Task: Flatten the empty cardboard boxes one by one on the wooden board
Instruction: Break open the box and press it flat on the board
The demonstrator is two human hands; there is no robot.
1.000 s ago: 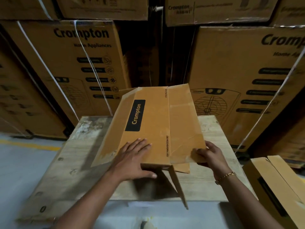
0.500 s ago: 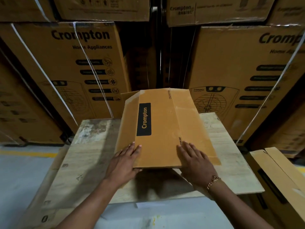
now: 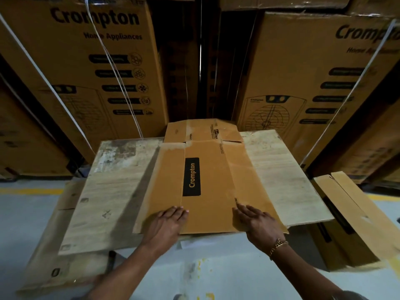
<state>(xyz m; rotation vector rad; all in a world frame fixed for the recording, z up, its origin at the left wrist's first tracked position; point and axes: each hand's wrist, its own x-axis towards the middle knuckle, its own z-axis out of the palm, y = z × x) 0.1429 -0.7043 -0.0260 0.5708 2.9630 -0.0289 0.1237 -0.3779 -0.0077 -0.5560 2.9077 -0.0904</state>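
A brown cardboard box (image 3: 207, 174) with a black "Crompton" label lies flat on the pale wooden board (image 3: 116, 182), its far flaps reaching past the board's back edge. My left hand (image 3: 166, 224) presses with straight fingers on the box's near left edge. My right hand (image 3: 255, 221), with a gold bracelet on its wrist, presses flat on the near right part of the box.
Another brown box (image 3: 350, 217) stands unfolded on the floor at the right of the board. Tall stacked Crompton cartons (image 3: 86, 68) with white straps wall off the back. A black marker (image 3: 111, 259) lies under the board's near edge. Grey floor with yellow lines surrounds it.
The box has dropped from a raised, half-open slant to lying flat on the board. Both hands slid toward its near edge and press down.
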